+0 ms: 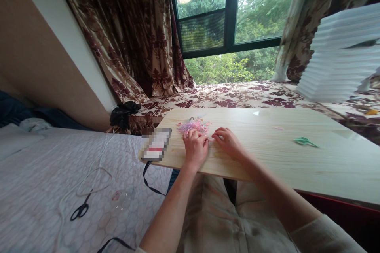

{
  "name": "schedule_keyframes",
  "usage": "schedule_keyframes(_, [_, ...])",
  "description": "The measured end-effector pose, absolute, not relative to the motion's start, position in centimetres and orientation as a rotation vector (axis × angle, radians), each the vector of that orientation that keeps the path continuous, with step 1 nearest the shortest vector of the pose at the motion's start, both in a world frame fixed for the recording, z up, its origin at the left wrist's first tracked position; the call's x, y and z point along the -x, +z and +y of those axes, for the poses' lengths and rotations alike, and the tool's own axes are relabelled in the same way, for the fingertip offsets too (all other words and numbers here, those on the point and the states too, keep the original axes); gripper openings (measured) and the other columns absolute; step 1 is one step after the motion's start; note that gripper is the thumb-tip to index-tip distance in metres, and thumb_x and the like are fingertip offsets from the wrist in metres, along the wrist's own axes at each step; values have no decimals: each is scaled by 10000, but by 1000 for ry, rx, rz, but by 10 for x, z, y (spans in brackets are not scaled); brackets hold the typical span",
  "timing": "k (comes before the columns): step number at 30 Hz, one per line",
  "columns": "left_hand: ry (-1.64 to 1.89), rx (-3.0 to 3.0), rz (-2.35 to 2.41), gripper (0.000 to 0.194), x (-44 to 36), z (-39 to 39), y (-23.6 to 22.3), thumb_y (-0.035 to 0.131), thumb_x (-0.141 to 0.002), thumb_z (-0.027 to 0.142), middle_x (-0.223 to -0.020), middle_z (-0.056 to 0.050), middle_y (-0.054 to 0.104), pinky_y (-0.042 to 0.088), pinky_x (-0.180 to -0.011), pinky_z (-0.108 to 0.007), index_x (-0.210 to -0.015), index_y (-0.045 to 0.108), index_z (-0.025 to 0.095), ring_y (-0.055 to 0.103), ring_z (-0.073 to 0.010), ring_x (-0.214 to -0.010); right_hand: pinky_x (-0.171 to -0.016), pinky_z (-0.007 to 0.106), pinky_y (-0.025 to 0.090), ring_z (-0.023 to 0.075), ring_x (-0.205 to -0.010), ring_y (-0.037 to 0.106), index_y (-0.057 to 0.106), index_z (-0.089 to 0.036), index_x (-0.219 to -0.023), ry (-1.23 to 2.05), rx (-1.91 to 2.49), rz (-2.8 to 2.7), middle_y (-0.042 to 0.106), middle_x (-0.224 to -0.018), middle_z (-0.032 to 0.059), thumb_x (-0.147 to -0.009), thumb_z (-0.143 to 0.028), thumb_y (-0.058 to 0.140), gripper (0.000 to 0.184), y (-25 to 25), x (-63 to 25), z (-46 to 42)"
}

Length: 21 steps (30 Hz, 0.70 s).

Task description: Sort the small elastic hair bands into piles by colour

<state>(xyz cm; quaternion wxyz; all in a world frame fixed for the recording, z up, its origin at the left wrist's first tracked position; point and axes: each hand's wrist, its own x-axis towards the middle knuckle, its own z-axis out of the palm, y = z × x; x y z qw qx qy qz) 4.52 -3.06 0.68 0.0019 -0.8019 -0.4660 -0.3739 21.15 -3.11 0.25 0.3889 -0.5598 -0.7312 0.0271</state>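
A small heap of pastel loops and strands (192, 125), mostly pink and lilac with a little green, lies on the pale wooden table (255, 126). Just in front of the heap is my left hand (196, 147), its fingers bent and closed together at the tips. My right hand (227, 141) is close beside it on the right, thumb and forefinger pinched. A tiny pale bit shows between the two hands, too small to name. What each set of fingertips holds is mostly hidden.
A phone (157, 144) with a black strap lies at the table's left edge. Green scissors (305, 141) rest on the right side, and a small pink strand (278, 128) lies farther back. Black scissors (80, 210) and a white cable (96, 170) are on the bed.
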Motion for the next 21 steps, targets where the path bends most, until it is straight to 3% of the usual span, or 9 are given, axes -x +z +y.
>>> schedule_keyframes(6, [-1154,2536,-1432,140,-45,-29,6,619,-858,230,-971,-68,688,341,-1066,-523,-810,750,242,520,-256,-1105,-907,397,496,225,-934,629,756,-230,-814,51,1433,-1803,712,-942,76,-805,-131,539,239,-2,-219,-37])
schedule_keyframes(9, [-1155,2564,-1413,152,-46,-29,5,606,-865,227,-962,-59,690,338,-1067,-524,-809,746,248,524,-249,-1103,-914,410,498,233,-956,624,763,-239,-861,45,1397,-1799,705,-967,78,-807,-178,574,206,-2,-220,-41])
schedule_keyframes(14, [-1172,2587,-1379,161,-46,-28,3,593,-873,225,-982,-52,696,362,-1049,-504,-833,745,258,532,-242,-1093,-894,400,498,227,-930,621,763,-254,-816,43,1369,-1826,708,-952,63,-810,-234,635,129,1,-218,-44])
schedule_keyframes(21, [-1165,2589,-1389,164,-46,-29,5,588,-879,228,-974,-44,701,362,-1051,-495,-834,742,259,533,-241,-1096,-885,399,483,223,-915,608,737,-235,-747,67,1404,-1855,711,-939,71,-838,-228,613,154,3,-217,-44])
